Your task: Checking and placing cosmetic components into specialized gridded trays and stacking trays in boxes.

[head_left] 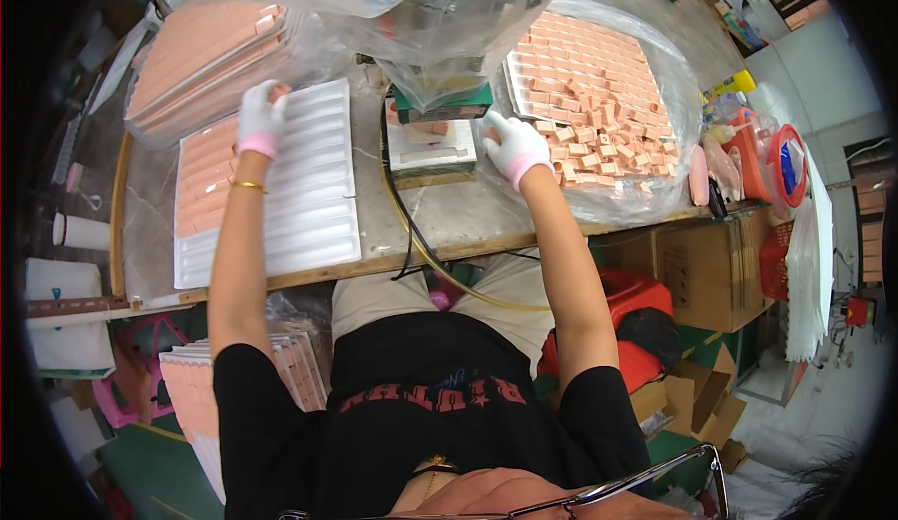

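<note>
My left hand, in a white glove with a pink cuff, is over a white ribbed tray. Its thumb and fingers curl together around a small peach-coloured spot I cannot make out. Rows of peach pieces fill the tray's left part; the grooves on the right are bare. My right hand, gloved alike, reaches beside a small green-topped machine, thumb and forefinger apart with nothing visible between. Under the machine's head, a peach piece sits on a light plate. Loose peach blocks lie right of this hand.
Clear plastic sheeting drapes over the machine. Stacked peach-filled trays stand at the far left. Cables run down past the table's front edge. A red basket and a cardboard box are at the right.
</note>
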The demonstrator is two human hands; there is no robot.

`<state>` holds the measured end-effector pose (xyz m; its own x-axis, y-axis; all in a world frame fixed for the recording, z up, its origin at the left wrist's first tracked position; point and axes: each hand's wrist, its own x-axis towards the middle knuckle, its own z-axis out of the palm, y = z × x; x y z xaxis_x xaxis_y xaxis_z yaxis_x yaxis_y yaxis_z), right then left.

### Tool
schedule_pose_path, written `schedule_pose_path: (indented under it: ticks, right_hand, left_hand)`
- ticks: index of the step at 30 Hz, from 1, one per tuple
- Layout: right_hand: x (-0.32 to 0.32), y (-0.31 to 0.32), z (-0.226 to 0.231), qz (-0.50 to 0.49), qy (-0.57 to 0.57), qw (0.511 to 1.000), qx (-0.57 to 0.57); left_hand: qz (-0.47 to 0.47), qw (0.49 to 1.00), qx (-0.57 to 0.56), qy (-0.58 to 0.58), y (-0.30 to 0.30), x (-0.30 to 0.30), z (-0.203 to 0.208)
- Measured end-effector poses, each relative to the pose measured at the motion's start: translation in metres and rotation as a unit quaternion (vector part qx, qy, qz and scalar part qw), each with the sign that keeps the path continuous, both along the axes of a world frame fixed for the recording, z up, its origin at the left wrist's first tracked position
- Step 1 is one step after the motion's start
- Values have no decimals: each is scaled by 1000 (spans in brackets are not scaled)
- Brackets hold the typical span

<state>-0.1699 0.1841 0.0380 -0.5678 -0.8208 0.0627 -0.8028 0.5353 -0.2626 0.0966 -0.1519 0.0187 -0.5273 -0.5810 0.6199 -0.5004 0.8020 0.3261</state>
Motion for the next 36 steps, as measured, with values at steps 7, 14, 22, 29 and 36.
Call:
schedule_pose_path:
  ticks: [7, 14, 22, 29, 36]
  right_hand:
    - [9, 22, 4, -54, 27, 979, -193]
    - [76, 11, 10, 120, -429, 821, -358]
    - [70, 31, 8, 141, -454, 809, -347]
    - [69, 22, 8, 148, -313, 880, -326]
    - [23, -2, -18, 30, -94, 930, -353]
  left_hand:
    - [-181, 808, 556, 80, 179, -20, 30]
    - [-273, 757, 592, 27, 228, -48, 34]
    - [-273, 790, 549, 11, 238, -56, 30]
    - [-358, 695, 611, 120, 234, -54, 31]
    - [-136, 927, 300, 179, 166, -64, -6]
